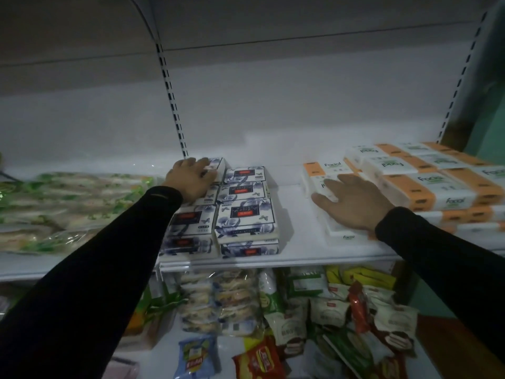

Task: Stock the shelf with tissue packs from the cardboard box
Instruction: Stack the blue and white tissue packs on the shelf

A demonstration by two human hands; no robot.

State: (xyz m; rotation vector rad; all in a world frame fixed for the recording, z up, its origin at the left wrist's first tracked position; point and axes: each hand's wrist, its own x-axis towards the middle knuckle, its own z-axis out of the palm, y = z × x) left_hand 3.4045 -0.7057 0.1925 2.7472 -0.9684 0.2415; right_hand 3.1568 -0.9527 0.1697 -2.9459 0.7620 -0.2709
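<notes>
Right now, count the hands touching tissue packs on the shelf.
2. The left hand rests on the rear blue-flowered packs; the right hand lies flat on the nearest orange-and-white pack.

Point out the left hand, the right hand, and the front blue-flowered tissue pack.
left hand [191, 179], head view, back of hand.
right hand [352, 202], head view, back of hand.
blue-flowered tissue pack [245, 218], head view, top face.

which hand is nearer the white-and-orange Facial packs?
Right. The right hand rests flat on a white-and-orange Facial pack; the left hand is across the shelf gap, on the blue floral packs.
</notes>
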